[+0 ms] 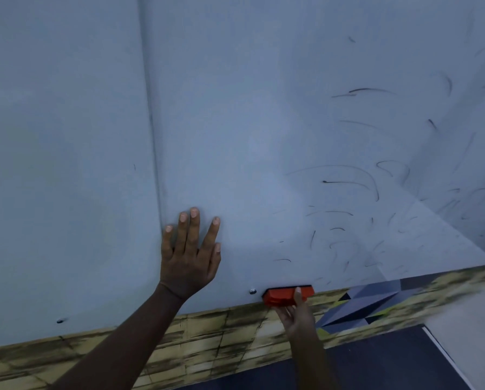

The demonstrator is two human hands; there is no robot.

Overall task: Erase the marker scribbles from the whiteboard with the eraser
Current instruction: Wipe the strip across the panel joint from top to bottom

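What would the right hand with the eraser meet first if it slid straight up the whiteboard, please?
Probably the short dark scribble just above the eraser held by the right hand; more marks follow higher on the whiteboard.

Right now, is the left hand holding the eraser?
No, the left hand lies flat and open on the whiteboard, while the right hand grips the orange eraser.

The scene is viewed from one head-worn camera, held close to the whiteboard (pixel 235 136) and faced forward and down along it; its bottom edge and both hands are taken in.
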